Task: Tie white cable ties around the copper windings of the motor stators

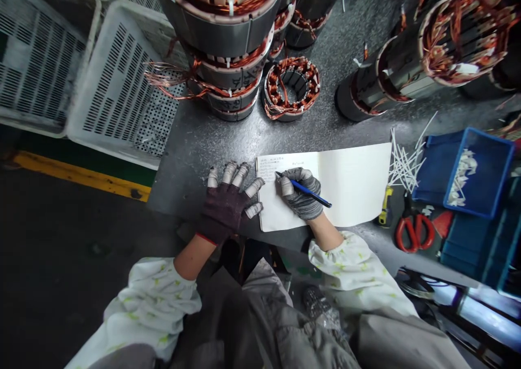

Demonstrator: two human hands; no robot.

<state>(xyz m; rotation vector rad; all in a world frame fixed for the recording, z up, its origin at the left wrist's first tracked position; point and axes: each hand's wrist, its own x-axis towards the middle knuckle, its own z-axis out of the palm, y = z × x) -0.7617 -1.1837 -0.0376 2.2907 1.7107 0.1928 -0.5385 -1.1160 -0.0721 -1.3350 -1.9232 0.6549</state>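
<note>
An open notebook (352,187) lies near the front edge of the grey table, with lines of small handwriting at the top of its left page. My right hand (301,195), in a grey knit glove with wrapped fingertips, grips a blue pen (309,192). The pen's tip is at the writing on the left page. My left hand (228,203), in a dark maroon glove with taped fingertips, rests flat with fingers spread. Its thumb and index finger reach the notebook's left edge, and it holds nothing.
Stacked stators with copper windings (240,78) stand behind the notebook, beside a single stator (291,89). More stators (411,70) stand back right. Right of the notebook are white cable ties (405,163), red-handled scissors (415,232), a yellow cutter (385,207) and blue bins (480,173). Plastic crates (118,81) stand left.
</note>
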